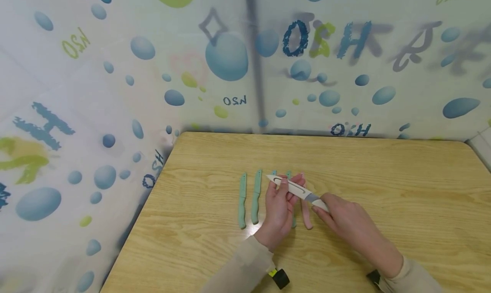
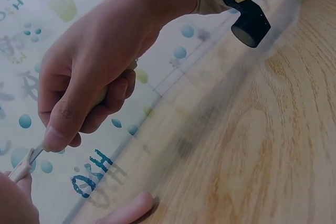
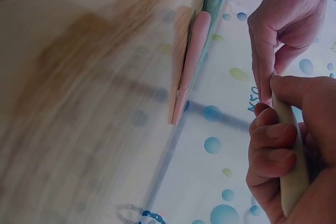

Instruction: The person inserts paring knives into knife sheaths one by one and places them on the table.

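Above the table, my right hand (image 1: pixel 347 218) grips the cream handle (image 1: pixel 320 205) of a knife. A white slotted sheath (image 1: pixel 298 191) covers most of its blade, and a short grey stretch (image 1: pixel 312 198) shows between sheath and handle. My left hand (image 1: pixel 279 212) pinches the sheath, thumb on top and fingers beneath. In the right wrist view, curled fingers wrap the handle (image 3: pixel 291 166). The left wrist view shows the sheath (image 2: pixel 22 169) only in part, at the left edge.
Behind the hands, green knives (image 1: pixel 242 201) and a pink knife (image 1: pixel 305 214) lie in a row on the wooden table (image 1: pixel 184 242); my left hand partly hides the middle ones. A patterned wall covering (image 1: pixel 215 110) stands along the far and left edges.
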